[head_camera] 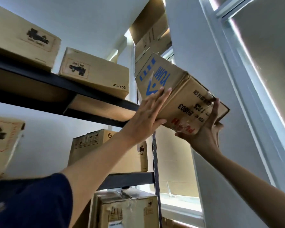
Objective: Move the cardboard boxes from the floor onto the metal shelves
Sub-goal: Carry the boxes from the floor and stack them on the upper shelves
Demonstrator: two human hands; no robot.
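My left hand (148, 112) flat, fingers straight, pressing side of tilted cardboard box (179, 97) held high beside top metal shelf (95, 94); my right hand (207, 129) cups lower corner, fingertips hidden behind box. Print upside down, partly blurred; shelved boxes cut off at left

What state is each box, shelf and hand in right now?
Blue-printed box: tilted, held up in the air, upside down.
Left hand: flat against the box's side.
Right hand: gripping its lower end.
PICO box: resting on the top shelf, closed.
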